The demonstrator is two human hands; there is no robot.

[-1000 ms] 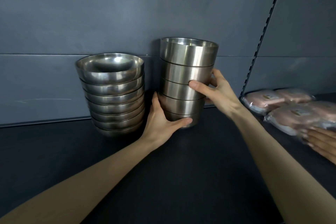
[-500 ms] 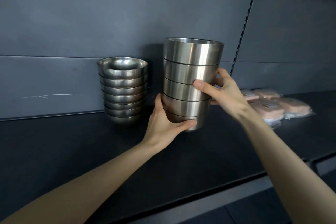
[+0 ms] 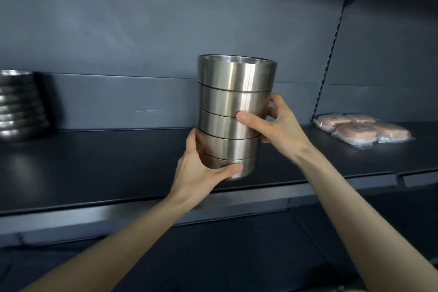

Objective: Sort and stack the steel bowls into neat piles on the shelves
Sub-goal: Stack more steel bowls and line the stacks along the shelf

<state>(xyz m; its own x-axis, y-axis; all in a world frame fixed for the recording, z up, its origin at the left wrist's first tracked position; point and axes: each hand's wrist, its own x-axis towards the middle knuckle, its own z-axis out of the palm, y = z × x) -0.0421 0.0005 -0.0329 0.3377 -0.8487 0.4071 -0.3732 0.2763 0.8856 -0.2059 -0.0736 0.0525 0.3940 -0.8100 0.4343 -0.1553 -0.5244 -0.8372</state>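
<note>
A stack of five nested bowls [image 3: 233,111] is up in the middle, in front of the back panel [image 3: 142,31] and above the shelf [image 3: 118,163]. The left hand [image 3: 201,173] is under and around its bottom bowl; the right hand [image 3: 275,125] is on its right side, at the middle bowl. Far left on the shelf, against the panel, sits a second pile [image 3: 20,106], well apart from the held stack. Far right, past the upright rail [image 3: 329,61], wrapped packs [image 3: 362,129] lie on the shelf. A lower shelf [image 3: 237,256] sits below.

The dark shelf [image 3: 118,161] carries a stack of steel bowls [image 3: 20,105] far left and wrapped packets [image 3: 362,130] at right.
</note>
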